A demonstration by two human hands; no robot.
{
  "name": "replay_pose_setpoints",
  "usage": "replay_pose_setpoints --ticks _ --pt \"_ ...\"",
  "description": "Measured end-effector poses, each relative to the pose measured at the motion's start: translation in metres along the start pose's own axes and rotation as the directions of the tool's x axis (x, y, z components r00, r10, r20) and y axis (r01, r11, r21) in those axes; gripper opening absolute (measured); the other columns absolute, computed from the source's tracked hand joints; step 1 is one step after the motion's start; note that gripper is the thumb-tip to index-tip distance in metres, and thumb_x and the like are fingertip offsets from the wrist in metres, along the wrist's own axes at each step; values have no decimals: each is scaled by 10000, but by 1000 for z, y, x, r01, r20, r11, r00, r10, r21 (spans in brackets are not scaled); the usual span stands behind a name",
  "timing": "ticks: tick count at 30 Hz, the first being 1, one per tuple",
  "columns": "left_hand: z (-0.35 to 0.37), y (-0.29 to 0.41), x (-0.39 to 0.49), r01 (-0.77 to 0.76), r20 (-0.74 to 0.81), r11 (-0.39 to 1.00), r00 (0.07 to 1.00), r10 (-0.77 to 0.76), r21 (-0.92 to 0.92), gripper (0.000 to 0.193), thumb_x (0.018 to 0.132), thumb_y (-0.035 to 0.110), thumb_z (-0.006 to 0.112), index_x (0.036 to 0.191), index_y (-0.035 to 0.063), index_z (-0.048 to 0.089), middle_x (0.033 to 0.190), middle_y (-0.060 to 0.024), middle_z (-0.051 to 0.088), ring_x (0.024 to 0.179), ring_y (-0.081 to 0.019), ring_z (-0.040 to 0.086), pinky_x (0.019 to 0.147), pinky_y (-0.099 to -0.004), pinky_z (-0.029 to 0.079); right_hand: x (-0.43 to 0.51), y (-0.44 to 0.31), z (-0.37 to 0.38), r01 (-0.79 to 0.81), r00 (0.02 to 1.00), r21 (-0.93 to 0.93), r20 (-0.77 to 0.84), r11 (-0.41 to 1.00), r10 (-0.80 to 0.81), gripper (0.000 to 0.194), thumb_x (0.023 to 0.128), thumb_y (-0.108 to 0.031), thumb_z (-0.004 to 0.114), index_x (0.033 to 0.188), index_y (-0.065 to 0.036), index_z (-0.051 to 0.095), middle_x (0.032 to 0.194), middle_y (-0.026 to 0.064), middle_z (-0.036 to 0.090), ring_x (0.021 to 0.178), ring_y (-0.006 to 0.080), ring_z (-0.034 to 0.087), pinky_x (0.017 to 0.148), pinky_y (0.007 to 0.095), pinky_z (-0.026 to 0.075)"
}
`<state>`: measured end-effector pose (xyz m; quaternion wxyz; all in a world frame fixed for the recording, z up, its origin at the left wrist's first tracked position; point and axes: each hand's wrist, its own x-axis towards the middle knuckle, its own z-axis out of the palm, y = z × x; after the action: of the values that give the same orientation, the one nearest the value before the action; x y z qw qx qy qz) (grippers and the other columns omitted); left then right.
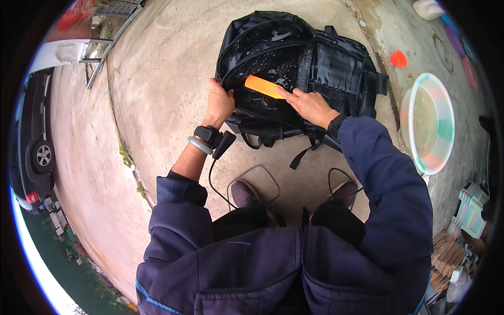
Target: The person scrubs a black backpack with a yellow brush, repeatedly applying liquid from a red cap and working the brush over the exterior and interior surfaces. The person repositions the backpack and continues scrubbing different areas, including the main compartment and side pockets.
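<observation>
A wet black backpack [338, 75] lies on the concrete ground before me, one compartment unzipped and spread wide. Soapy foam and water spots cover the inner lining. My left hand [219, 101] pinches the edge of the opened compartment at its left side. In my right hand [311, 105] is an orange brush [262, 86], laid against the lining; its underside, where bristles would be, is hidden. Straps of the backpack trail toward my feet. On my left wrist are a black band with a cable and a pale bangle [200, 145].
A plastic basin [452, 130] with cloudy water stands to the right, and a red scoop-like object [398, 58] lies beyond it. Bricks [447, 254] and a folded plastic stool [471, 212] are at lower right. A dark car [33, 145] is parked at far left.
</observation>
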<state>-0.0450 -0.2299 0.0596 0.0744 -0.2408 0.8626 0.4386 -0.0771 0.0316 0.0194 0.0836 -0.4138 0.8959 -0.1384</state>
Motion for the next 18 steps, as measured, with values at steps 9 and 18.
replay_pose_setpoints --ticks 9,18 --pt "-9 13 1 -68 15 992 998 67 106 463 875 -21 456 1312 -28 305 889 -308 652 664 -401 682 537 -447 556 5 0 -45 -274 952 -229 75 934 298 624 886 -51 495 1484 -144 341 909 183 583 652 317 658 584 419 545" --pt "-11 24 0 -66 39 969 998 58 239 495 864 -9 501 1299 -33 266 810 -308 648 597 -387 673 578 -448 559 3 16 -39 -263 962 -186 24 947 272 590 895 -31 470 1469 -87 348 945 215 601 692 321 671 637 437 554"
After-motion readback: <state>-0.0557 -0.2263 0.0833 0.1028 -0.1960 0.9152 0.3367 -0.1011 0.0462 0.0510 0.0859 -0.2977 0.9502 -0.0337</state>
